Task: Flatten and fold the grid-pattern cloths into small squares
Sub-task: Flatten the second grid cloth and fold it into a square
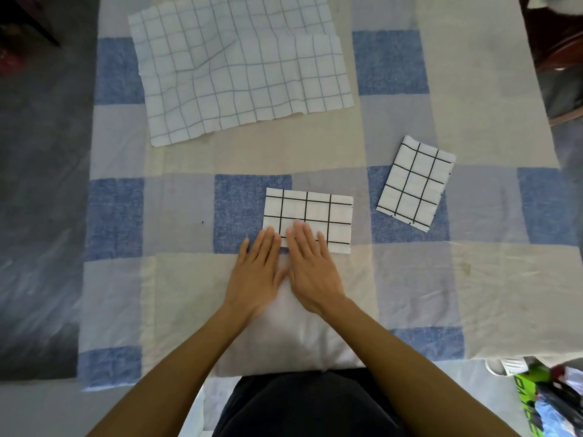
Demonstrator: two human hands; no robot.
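A small folded white cloth with black grid lines [315, 212] lies flat in the middle of the checked bedsheet [176, 216]. My left hand [257, 272] and my right hand [312, 269] rest side by side, palms down and fingers spread, with their fingertips on the cloth's near left edge. A second folded black-grid cloth [415, 182] lies tilted to the right, apart from both hands. At the far side, a large pale cloth with a blue-grey grid [239, 67] lies spread out and wrinkled.
The blue, grey and cream checked sheet covers the whole work surface. Dark floor [38, 184] runs along the left. Dark furniture [555, 42] stands at the top right, and coloured bags and a sandal [549, 395] lie at the bottom right.
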